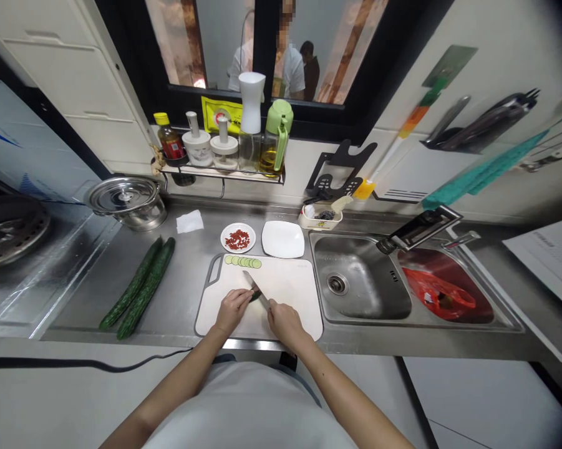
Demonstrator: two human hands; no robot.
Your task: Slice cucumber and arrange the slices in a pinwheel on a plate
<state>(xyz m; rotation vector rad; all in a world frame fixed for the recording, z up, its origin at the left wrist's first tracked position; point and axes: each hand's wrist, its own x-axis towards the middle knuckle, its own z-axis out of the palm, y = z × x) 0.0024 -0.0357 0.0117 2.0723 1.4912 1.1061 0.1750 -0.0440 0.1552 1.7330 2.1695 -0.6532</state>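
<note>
Right hand (284,321) grips knife (251,280), tip toward eleven o'clock; left hand (232,310) pinches cucumber piece (255,296), best kept curled.

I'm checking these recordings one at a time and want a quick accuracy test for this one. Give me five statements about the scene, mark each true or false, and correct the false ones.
1. The left hand grips the knife by its handle. False: the right hand does; the left hand's fingers are on a dark green piece by the blade.
2. Pale green slices overlap in a row on the cutting board. True.
3. The chopped red pieces lie on the square plate. False: they lie on the round plate.
4. Two long cucumbers lie beside the board. True.
5. A red bag hangs on the wall. False: it lies in a sink basin.
</note>
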